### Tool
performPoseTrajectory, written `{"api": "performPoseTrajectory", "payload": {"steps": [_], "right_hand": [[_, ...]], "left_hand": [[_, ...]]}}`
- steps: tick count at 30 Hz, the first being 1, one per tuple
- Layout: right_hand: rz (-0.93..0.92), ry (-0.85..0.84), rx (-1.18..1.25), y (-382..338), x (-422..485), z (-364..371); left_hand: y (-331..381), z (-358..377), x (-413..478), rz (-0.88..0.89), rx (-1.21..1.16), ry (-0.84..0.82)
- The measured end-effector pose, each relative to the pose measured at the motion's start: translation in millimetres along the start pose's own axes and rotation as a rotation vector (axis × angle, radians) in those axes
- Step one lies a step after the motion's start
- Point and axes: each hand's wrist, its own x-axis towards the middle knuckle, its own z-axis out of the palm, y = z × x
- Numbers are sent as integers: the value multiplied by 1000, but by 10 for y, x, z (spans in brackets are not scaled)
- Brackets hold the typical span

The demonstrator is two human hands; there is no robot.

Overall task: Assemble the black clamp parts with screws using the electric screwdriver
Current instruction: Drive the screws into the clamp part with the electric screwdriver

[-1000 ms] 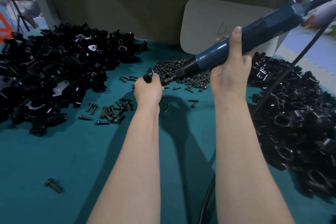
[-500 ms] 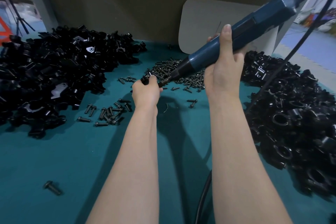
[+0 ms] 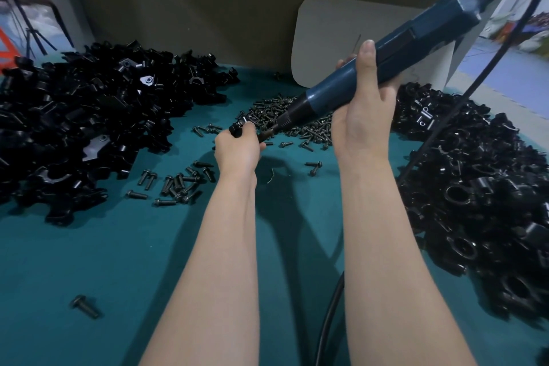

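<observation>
The left hand (image 3: 237, 151) is curled tight around a small black clamp part (image 3: 237, 128). It holds the part up a little above the green table (image 3: 118, 261), close to the middle. The right hand (image 3: 362, 119) is wrapped around the blue electric screwdriver (image 3: 421, 36). The screwdriver slants down to the left, and its thin tip touches the clamp part right beside the left hand. The tip is too small and dark to show if a screw sits on it.

Just behind both hands lies a big pile of screws (image 3: 285, 116). A small bunch of screws (image 3: 178, 184) lies on the table near the left arm. One lone screw (image 3: 84, 306) lies well apart, near the bottom left.

A big heap of black parts (image 3: 89, 116) covers the left side of the table. Another heap of black parts (image 3: 475, 187) covers the right side.

A black cable (image 3: 445, 116) comes out of the back of the screwdriver, bends over, and runs down across the right heap. A grey board (image 3: 326, 38) stands at the back of the table, behind the screwdriver.
</observation>
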Motion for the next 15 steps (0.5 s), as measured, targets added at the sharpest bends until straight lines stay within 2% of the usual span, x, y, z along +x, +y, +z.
{"api": "performPoseTrajectory", "payload": {"steps": [10, 15], "right_hand": [[27, -46, -2, 3, -2, 7], [20, -218, -21, -46, -41, 16]], "left_hand": [[-38, -6, 67, -38, -11, -16], [-32, 0, 75, -77, 12, -26]]}}
